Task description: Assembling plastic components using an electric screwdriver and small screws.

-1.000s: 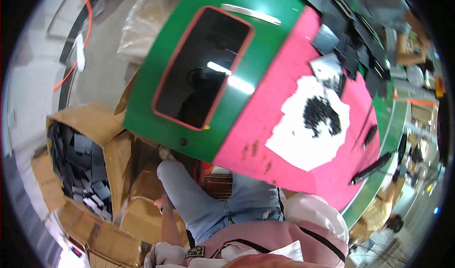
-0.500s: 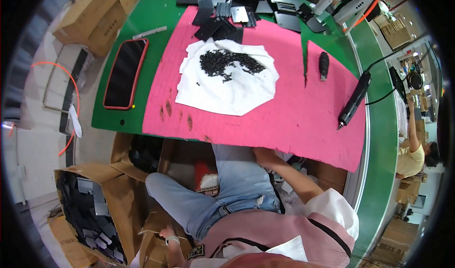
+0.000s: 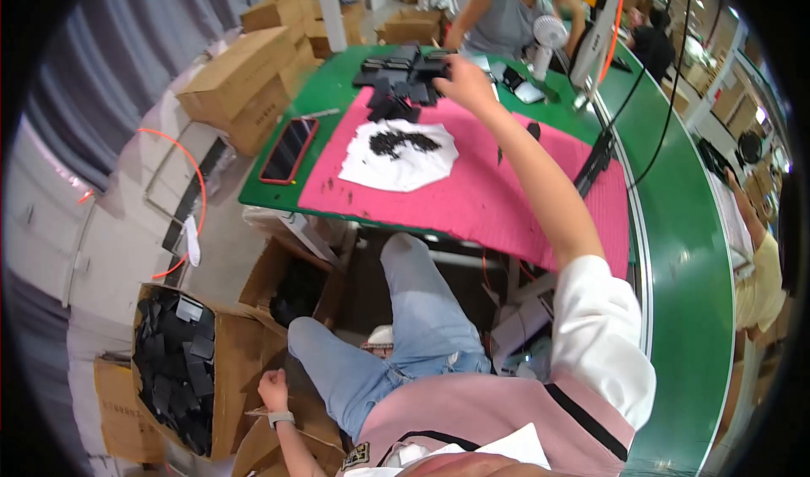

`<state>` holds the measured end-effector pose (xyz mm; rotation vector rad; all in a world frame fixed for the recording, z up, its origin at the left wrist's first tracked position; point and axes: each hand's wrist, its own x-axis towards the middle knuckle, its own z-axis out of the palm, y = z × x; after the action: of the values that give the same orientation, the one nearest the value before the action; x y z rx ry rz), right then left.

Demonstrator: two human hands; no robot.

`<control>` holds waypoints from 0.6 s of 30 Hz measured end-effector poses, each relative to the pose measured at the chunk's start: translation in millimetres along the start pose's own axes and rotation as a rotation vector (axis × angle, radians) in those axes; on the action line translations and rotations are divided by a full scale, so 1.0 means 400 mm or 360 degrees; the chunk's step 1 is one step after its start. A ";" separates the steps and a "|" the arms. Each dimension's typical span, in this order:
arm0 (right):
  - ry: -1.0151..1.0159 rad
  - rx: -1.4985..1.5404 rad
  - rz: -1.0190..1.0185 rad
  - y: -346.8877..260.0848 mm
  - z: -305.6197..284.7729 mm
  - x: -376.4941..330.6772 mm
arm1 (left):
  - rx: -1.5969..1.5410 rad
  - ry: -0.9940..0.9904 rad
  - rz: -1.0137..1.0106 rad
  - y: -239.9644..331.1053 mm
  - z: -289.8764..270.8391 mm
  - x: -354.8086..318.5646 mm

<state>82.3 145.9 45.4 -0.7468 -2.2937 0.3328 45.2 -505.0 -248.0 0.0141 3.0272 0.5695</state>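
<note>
My right arm stretches across the table. At the far side, my right hand [image 3: 467,83] bends its fingers down over a group of flat black rectangular parts [image 3: 390,79]; its fingertips look closed, and what they touch is hidden. Loosely curled with nothing visible in it, my left hand [image 3: 272,390] is low on the left, over an open cardboard box [image 3: 316,420]. A white cloth [image 3: 396,173] on the pink mat [image 3: 460,203] carries a heap of tiny black pieces [image 3: 390,144]. To the right lies a black electric screwdriver [image 3: 596,163] with its cord.
A red-edged phone [image 3: 289,150] lies on the green table's left. Below it, a cardboard box [image 3: 232,384] holds many black flat parts. Across the table sits another person [image 3: 511,19], near a small white fan [image 3: 550,34]. A cord [image 3: 666,110] hangs at the right.
My right hand has come up from my lap and reached to the far black parts. My left hand has risen off the box edge. The view has tilted up, showing the person opposite.
</note>
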 end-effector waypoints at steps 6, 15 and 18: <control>-0.0185 -0.0428 0.1122 0.263 0.183 0.160 | -0.1263 -0.0228 0.0325 0.226 -0.096 -0.078; -0.0284 -0.0056 0.0652 0.263 0.044 0.233 | -0.1409 -0.0184 0.0486 0.496 -0.273 -0.071; -0.0128 0.0628 0.0173 0.142 -0.007 0.164 | -0.1486 -0.0318 0.0787 0.711 -0.299 -0.059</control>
<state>69.1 230.8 58.5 -0.6634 -2.1673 0.8506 60.7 -283.8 -32.1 0.7160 2.2680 1.8034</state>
